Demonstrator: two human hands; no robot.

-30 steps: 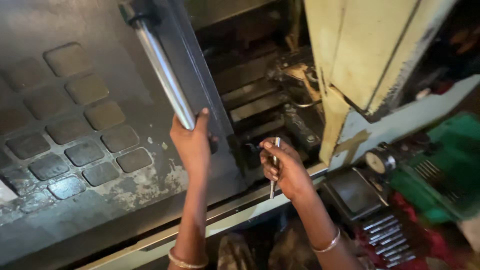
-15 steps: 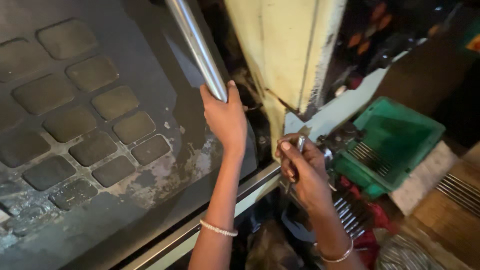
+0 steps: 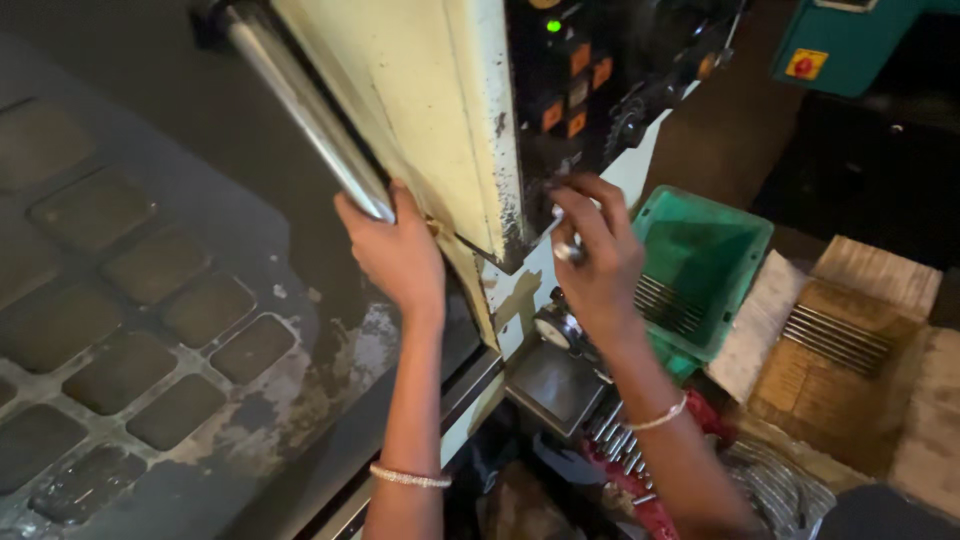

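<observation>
My left hand grips the lower end of a long shiny steel door handle on a dark sliding machine door. The door's edge stands against a cream machine panel. My right hand is raised in front of that panel's lower corner and holds a short metal rod between its fingers. Above my right hand is a dark control panel with orange buttons and a green light.
A green plastic bin holding several metal rods stands right of my right hand. Wooden blocks with more rods lie at the right. More rods and red cloth lie below. A teal machine is at top right.
My left hand has slid the door to the right by its handle, shutting off the machine's inside. My right hand has risen with the rod toward the control panel.
</observation>
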